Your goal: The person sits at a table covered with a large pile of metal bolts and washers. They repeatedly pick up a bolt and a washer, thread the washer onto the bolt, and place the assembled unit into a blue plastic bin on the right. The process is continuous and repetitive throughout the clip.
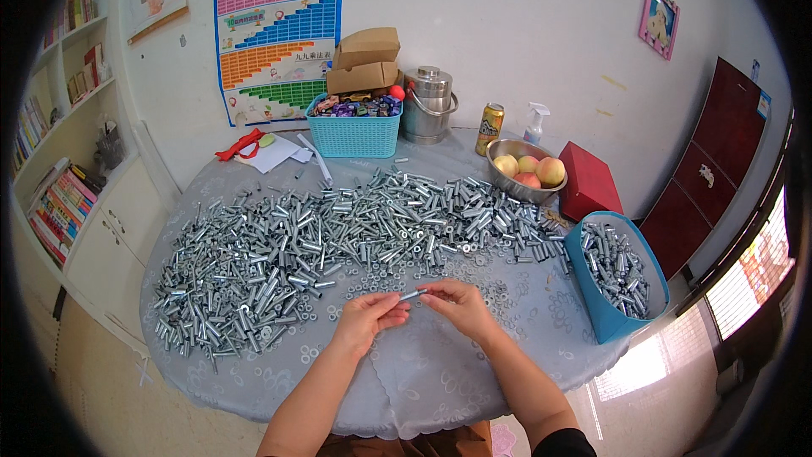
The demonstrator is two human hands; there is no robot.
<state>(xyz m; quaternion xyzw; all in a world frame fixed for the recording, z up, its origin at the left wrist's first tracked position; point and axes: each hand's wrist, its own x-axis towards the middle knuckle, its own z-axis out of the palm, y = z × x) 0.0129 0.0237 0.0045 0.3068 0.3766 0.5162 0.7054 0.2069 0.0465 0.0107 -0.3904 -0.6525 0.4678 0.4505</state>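
two hands, one metal sleeve

two hands meet above the near edge of the round table (423,389), which is covered by a pale patterned cloth. the left hand (365,315) and the right hand (457,300) grip a single short metal sleeve (412,294) between them; the fingertips of each hand are pinched together on one end of it. the sleeve lies nearly level, just clear of the cloth, directly in front of the person.

behind the hands, a wide heap of metal sleeves (338,237) spreads across the table from left to right, with loose washers (495,292) scattered along its near side. at the right edge stands a blue bag (596,309), open and part filled with the same parts. further back are a steel bowl of peaches (529,171), a red box (589,179), a drinks can (489,129), a spray bottle (534,123), a steel canister (428,104) and a turquoise basket (353,131).
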